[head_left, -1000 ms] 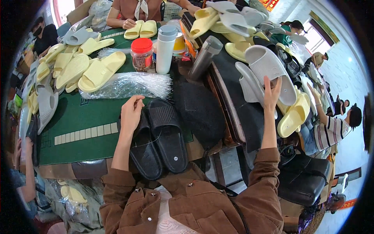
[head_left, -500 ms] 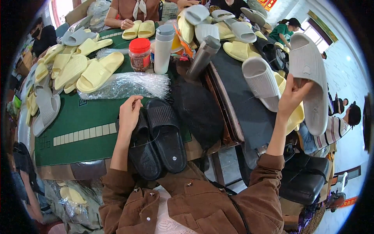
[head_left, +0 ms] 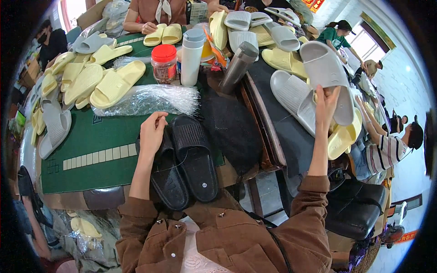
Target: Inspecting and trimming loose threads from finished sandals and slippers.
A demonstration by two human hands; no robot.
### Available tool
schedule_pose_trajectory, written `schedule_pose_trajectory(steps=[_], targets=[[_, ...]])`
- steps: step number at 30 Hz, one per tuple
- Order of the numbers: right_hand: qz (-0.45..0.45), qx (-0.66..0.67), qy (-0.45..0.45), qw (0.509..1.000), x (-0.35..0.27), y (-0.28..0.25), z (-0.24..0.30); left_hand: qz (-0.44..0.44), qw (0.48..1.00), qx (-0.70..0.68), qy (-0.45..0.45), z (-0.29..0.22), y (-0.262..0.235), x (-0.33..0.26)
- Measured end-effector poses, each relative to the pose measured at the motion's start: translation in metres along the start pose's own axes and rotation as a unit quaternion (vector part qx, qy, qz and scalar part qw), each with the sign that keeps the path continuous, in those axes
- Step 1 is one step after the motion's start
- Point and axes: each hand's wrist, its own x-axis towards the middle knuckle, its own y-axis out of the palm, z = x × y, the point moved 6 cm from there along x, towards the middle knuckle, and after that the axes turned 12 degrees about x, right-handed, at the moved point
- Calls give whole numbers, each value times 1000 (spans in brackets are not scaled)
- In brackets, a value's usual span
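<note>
My right hand (head_left: 327,105) holds a light grey slide slipper (head_left: 324,63) by its strap, raised over the right side of the table. Just left of it, another grey slipper (head_left: 291,93) lies on the dark mat, and a yellow slipper (head_left: 344,139) sits below the held one. My left hand (head_left: 152,131) is closed at the toe end of a pair of black slippers (head_left: 195,157), over the left one. Whatever its curled fingers may hold is hidden. A thin clear thread crosses between the black slippers, which lie at the table's near edge.
A bundle of clear plastic ties (head_left: 150,100) lies on the green mat (head_left: 98,136). Behind it stand a red-lidded jar (head_left: 164,63), a white bottle (head_left: 191,59) and a steel flask (head_left: 239,66). Yellow slippers (head_left: 82,84) pile up at left. Co-workers sit around; a black stool (head_left: 355,207) stands at right.
My right hand has moved left with the grey slipper. The grey slipper on the mat has shifted and turned. At right, the person in stripes now shows arms stretched forward. My left hand stays put.
</note>
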Motion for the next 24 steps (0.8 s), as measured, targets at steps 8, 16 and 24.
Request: schedule_pose_trajectory(steps=[8,16,24], targets=[[13,-156,41,987,0,-16,-47,4,1000,-6,-5,4,1,0],[150,-417,-44,895,0,-36,-64,-30,999,-10,13,1,0,1],[226,-511,22,829,0,-15,-36,-97,990,23,99,-45,-39,-17]])
